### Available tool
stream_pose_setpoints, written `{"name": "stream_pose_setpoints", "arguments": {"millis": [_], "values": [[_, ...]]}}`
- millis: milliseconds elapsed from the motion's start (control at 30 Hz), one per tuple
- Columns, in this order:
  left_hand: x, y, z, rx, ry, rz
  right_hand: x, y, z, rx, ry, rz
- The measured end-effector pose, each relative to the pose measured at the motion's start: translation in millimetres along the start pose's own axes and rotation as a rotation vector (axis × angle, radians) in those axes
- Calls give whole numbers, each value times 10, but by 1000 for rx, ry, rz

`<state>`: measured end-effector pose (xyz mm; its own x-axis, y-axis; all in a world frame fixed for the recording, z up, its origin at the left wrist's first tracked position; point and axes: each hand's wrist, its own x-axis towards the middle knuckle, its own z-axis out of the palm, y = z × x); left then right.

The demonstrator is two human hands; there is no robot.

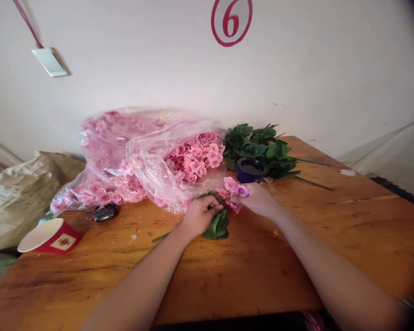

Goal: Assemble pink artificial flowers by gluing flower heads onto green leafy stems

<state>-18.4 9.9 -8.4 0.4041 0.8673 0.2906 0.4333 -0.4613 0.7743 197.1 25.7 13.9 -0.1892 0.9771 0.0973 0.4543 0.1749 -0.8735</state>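
Observation:
My left hand [199,214] is closed around a green leafy stem [218,226] that lies on the wooden table [248,266]. My right hand [257,198] pinches a small cluster of pink artificial flowers [232,187] right at the top of that stem. Both hands meet near the table's middle, just in front of a clear plastic bag full of pink flowers [141,158]. A small dark blue pot [251,169] stands just behind my right hand.
A pile of green leafy stems [262,145] lies behind the pot against the white wall. A red paper cup [50,236] lies tipped at the left edge, with a dark small object [105,214] beside it. A crumpled sack [17,193] sits off the table's left.

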Motion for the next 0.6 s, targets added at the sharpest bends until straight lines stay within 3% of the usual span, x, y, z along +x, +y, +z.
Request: {"name": "stream_pose_setpoints", "arguments": {"millis": [133, 367, 600], "values": [[8, -17, 15, 33, -28, -8, -6, -12, 44, -16, 8, 2], [19, -30, 38, 35, -23, -11, -47, -89, 141, 298, -146, 36], [22, 10, 12, 15, -65, -15, 7, 89, 235, 376, -76, 91]]}}
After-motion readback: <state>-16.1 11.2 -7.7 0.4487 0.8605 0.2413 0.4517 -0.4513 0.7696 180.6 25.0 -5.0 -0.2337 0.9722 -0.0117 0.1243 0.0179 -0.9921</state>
